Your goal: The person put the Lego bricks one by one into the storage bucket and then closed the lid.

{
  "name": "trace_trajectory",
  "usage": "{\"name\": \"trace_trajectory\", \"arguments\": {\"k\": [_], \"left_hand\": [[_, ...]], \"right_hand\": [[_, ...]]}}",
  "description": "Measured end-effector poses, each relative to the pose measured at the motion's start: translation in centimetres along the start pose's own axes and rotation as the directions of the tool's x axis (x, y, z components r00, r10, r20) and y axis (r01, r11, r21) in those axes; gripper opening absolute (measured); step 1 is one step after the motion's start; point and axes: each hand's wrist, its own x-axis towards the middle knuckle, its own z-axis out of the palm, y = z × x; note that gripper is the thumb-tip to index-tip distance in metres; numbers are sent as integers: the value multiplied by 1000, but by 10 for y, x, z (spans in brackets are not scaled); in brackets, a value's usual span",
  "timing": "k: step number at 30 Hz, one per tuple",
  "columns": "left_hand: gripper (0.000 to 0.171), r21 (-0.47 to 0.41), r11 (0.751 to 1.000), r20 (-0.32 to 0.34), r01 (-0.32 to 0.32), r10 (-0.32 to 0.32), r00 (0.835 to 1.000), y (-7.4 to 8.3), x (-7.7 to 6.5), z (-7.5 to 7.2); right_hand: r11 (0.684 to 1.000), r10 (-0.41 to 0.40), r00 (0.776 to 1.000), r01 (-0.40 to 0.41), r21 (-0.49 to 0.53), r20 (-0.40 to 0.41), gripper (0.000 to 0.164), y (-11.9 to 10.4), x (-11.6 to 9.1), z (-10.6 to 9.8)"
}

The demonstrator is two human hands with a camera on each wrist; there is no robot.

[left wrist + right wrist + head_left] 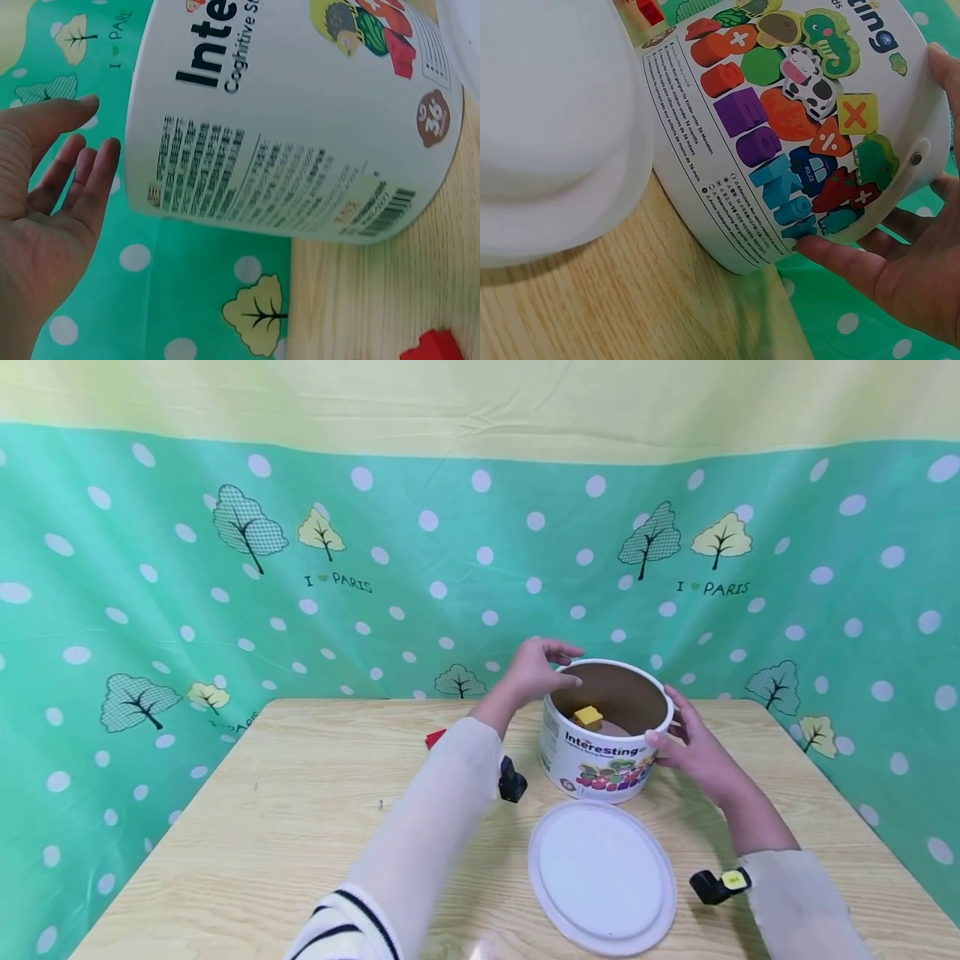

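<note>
A white round bucket [592,764], printed with colourful toy pictures, stands on the table with its mouth uncovered. Inside it lies a yellow block [588,718]. My left hand [534,670] is at the bucket's left rim, fingers loosely extended; the left wrist view shows that hand [60,180] with nothing in its grasp. On the other side, my right hand [701,747] holds the bucket's wall, thumb in front and fingers behind. The right wrist view shows this thumb [840,259] against the printed wall, below the white handle [889,191].
A white round lid [607,872] lies on the wooden table [300,827] in front of the bucket. A red block [434,739] peeks out behind my left forearm. Behind the table hangs a green dotted curtain [405,568].
</note>
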Motion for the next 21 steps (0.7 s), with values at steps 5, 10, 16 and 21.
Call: {"name": "trace_trajectory", "arguments": {"k": [5, 10, 16, 21], "left_hand": [[37, -1, 1000, 6, 6, -6, 1000, -6, -8, -12], [40, -2, 1000, -16, -13, 13, 1000, -12, -17, -21], [43, 12, 999, -21, -37, 37, 999, -19, -27, -29], [40, 22, 999, -23, -38, 39, 999, -26, -36, -35]], "right_hand": [[1000, -3, 1000, 3, 5, 4, 88, 1, 1, 0], [1000, 0, 1000, 0, 11, 9, 88, 1, 1, 0], [1000, 2, 1000, -2, 2, 6, 88, 0, 1, 0], [1000, 0, 1000, 0, 10, 8, 88, -1, 0, 1]]}}
